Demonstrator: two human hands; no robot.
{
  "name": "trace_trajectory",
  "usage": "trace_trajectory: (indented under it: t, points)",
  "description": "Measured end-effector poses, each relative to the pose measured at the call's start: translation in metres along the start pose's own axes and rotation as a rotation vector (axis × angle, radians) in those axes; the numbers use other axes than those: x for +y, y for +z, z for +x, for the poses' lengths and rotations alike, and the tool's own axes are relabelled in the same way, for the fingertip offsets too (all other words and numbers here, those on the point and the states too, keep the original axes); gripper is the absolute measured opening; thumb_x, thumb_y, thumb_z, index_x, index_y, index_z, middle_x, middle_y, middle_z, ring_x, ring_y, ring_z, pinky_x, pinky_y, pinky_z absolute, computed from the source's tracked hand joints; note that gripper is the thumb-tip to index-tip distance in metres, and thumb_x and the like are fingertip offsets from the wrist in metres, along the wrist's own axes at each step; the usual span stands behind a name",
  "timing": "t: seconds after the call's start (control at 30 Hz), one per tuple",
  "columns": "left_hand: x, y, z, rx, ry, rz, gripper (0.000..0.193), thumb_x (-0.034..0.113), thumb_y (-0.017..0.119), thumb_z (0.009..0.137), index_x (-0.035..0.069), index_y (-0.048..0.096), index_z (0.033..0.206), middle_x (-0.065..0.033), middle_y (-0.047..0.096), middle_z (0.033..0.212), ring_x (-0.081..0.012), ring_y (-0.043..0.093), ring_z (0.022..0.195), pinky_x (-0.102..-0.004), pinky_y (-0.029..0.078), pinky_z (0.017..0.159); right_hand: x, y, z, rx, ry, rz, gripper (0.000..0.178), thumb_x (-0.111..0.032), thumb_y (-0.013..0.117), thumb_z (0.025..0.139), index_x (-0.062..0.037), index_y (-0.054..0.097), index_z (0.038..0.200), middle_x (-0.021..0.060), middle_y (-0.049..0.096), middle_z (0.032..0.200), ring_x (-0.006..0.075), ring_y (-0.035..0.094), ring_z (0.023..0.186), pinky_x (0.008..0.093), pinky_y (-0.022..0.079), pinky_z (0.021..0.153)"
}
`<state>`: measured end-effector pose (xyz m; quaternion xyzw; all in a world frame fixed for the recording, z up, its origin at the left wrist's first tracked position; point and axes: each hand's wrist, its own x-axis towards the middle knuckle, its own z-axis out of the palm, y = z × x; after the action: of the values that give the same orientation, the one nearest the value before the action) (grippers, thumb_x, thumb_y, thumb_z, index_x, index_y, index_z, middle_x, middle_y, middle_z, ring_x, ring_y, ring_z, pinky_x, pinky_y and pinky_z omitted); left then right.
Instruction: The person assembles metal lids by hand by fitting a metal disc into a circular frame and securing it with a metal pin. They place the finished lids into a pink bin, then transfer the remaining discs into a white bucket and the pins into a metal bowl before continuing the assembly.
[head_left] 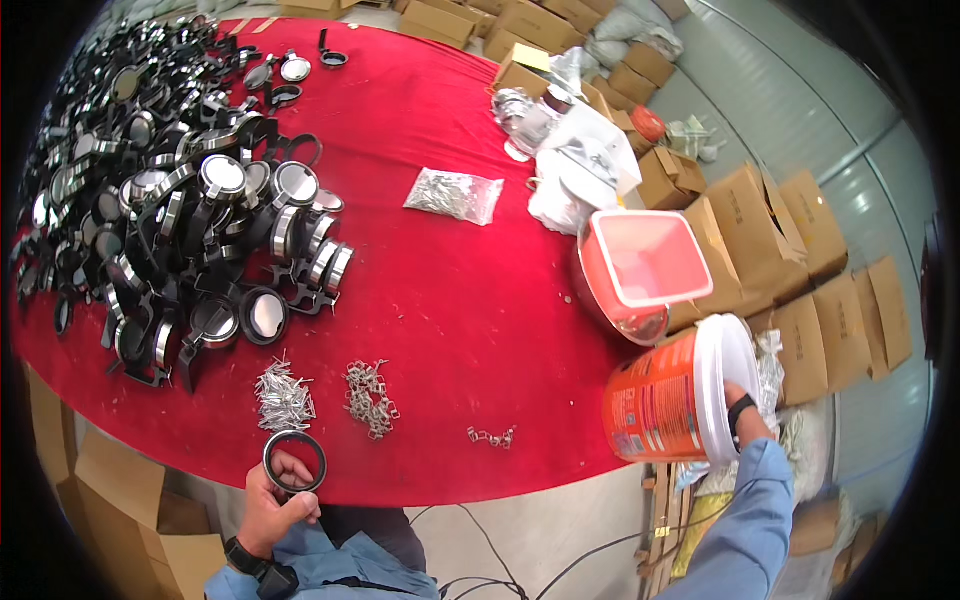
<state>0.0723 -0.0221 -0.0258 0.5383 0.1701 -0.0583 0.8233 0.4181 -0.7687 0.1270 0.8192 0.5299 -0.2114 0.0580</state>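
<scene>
At my ten o'clock a great heap of black-handled lids (215, 180) with shiny round faces spreads over the red cloth (480, 335), loose lids lying at its edges. A small pile of silver metal pins (285, 398) lies at eight o'clock, between that heap and me. Just below the pins, toward seven o'clock, my left hand (275, 505) is mostly closed, thumb and curled fingers pinching the near side of a black ring (321, 468), which I hold up at the table's edge with its opening facing me. To the right of the pins, well apart from the bag, is a tangle of bent metal clips (371, 398). A clear plastic bag (455, 195) of small metal pieces lies flat at twelve o'clock, and a few more loose clips (492, 437) sit at six. Toward three o'clock stands a pink tub (645, 262) with a pale rim. At four, my right hand (734, 392) reaches into the white-rimmed mouth of an orange bucket (655, 400); its fingers are hidden inside, so I cannot tell how far open they are or what they hold. Cardboard boxes (745, 225) stand beyond, at two to three o'clock.
</scene>
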Motion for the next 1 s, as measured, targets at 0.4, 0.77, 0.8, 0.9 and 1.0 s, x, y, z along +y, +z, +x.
trace_trajectory:
  t: [0.4, 0.77, 0.8, 0.9, 1.0]
  points:
    - [0.0, 0.007, -0.002, 0.077, -0.031, -0.001, 0.027, 0.002, 0.069, 0.081, -0.004, 0.053, 0.101, -0.011, 0.067, 0.073, -0.0147, 0.068, 0.062, -0.0268, 0.056, 0.057, 0.082, 0.008, 0.047, 0.002, 0.201, -0.004, 0.044, -0.02, 0.069, 0.084, -0.0057, 0.062, 0.125, 0.0118, 0.074, 0.104, 0.03, 0.073, 0.077, 0.0464, 0.06, 0.076]
    - [0.006, 0.006, 0.0, 0.04, -0.046, 0.031, 0.025, 0.002, 0.07, 0.085, -0.003, 0.053, 0.102, -0.0099, 0.067, 0.074, -0.0144, 0.068, 0.062, -0.0266, 0.055, 0.056, 0.061, -0.012, 0.058, 0.057, 0.462, -0.028, 0.032, -0.024, 0.066, 0.085, -0.0062, 0.069, 0.112, 0.0116, 0.075, 0.094, 0.0298, 0.072, 0.074, 0.046, 0.059, 0.074]
    - [0.006, 0.006, 0.0, 0.037, -0.043, 0.068, 0.029, 0.008, 0.072, 0.085, -0.002, 0.052, 0.102, -0.0099, 0.066, 0.072, -0.0153, 0.067, 0.06, -0.0275, 0.056, 0.055, 0.057, -0.016, 0.059, 0.06, 0.485, -0.032, 0.032, -0.024, 0.066, 0.085, -0.0062, 0.07, 0.11, 0.0115, 0.075, 0.093, 0.0298, 0.072, 0.073, 0.0459, 0.059, 0.074]
    - [0.007, 0.005, -0.003, 0.036, -0.056, 0.025, 0.024, -0.001, 0.07, 0.085, -0.003, 0.054, 0.104, -0.0083, 0.068, 0.077, -0.0128, 0.069, 0.065, -0.0252, 0.056, 0.058, 0.041, -0.028, 0.064, 0.069, 0.552, -0.04, 0.03, -0.025, 0.065, 0.085, -0.0064, 0.071, 0.107, 0.0115, 0.075, 0.09, 0.0297, 0.072, 0.073, 0.0458, 0.058, 0.073]
    - [0.008, 0.004, -0.004, 0.015, -0.038, 0.037, 0.024, -0.001, 0.07, 0.086, -0.003, 0.054, 0.105, -0.008, 0.068, 0.078, -0.0127, 0.069, 0.067, -0.0248, 0.057, 0.058, 0.033, -0.045, 0.059, 0.08, 0.626, -0.064, 0.028, -0.026, 0.064, 0.085, -0.0065, 0.073, 0.103, 0.0114, 0.075, 0.088, 0.0296, 0.072, 0.072, 0.0457, 0.058, 0.073]
